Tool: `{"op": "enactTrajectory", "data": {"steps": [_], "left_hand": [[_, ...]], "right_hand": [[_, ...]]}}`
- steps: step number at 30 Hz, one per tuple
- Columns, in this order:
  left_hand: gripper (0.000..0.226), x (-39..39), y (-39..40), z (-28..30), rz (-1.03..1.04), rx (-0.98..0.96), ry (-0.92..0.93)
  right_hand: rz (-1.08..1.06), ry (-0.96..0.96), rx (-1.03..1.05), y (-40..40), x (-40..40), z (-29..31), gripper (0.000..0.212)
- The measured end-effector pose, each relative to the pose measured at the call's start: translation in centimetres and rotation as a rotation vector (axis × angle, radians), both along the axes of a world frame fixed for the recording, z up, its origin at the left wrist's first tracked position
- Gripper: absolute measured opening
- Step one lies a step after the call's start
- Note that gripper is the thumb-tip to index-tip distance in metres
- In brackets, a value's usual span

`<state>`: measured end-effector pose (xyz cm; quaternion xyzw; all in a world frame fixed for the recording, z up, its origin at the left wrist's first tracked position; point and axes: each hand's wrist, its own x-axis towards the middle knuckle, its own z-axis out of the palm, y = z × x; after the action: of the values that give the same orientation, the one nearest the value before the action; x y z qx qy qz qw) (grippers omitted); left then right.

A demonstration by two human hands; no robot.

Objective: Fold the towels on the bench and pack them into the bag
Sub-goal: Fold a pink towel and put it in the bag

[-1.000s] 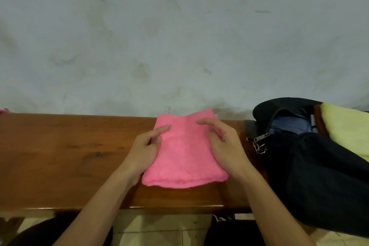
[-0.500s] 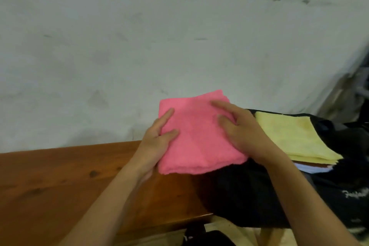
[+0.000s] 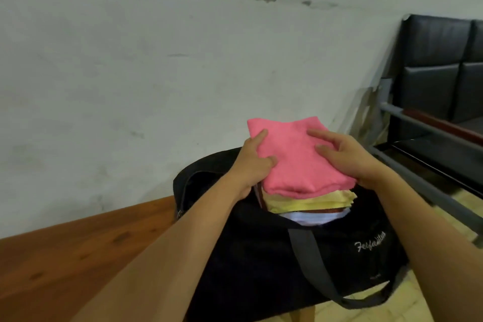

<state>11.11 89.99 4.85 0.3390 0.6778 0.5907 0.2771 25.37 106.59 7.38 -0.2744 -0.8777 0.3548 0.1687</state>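
2 hands (image 3: 300, 162) hold 1 pink towel (image 3: 295, 162) over 1 bag (image 3: 261, 256)

1. The duffel bag (image 3: 274, 256) is set on the right end of the table (image 3: 86, 251), against the wall (image 3: 156, 73).
2. A folded towel (image 3: 295, 162) is held over the stack of towels (image 3: 308, 202) in the bag's opening.
3. The towel is flanked by the left hand (image 3: 251, 165) and right hand (image 3: 350, 157).
4. A row of seats (image 3: 439, 81) is placed to the right, beyond the bag.
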Motion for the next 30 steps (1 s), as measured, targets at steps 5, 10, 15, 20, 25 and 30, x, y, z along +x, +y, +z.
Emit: {"op": "enactTrajectory", "data": {"steps": [5,10,15,20,25,30], "left_hand": [[0.066,0.3,2.8,-2.3,-0.106,-0.305,0.28],[0.066,0.2,3.1,-1.5,-0.026,-0.549,0.802],[0.061,0.6,6.0,-3.0,-0.062,-0.535,0.931],[0.061,0.7,7.0,-6.3,-0.153,-0.768,0.81],[0.062,0.2,6.9,-6.4,-0.247,-0.783,0.839],[0.063,-0.9,3.9,-5.1,-0.424,-0.862,0.865]], "right_hand": [[0.037,-0.356,0.273,3.3,0.1,-3.1,0.051],[-0.071,-0.663,0.474,3.3,-1.1,-3.5,0.053],[-0.019,-0.505,0.51,2.0,-4.4,-5.1,0.061],[-0.026,-0.523,0.404,2.1,-4.0,-8.8,0.064],[-0.028,-0.543,0.427,1.7,-4.1,-8.5,0.063],[-0.089,-0.605,0.497,-0.3,-4.8,-6.7,0.06]]}}
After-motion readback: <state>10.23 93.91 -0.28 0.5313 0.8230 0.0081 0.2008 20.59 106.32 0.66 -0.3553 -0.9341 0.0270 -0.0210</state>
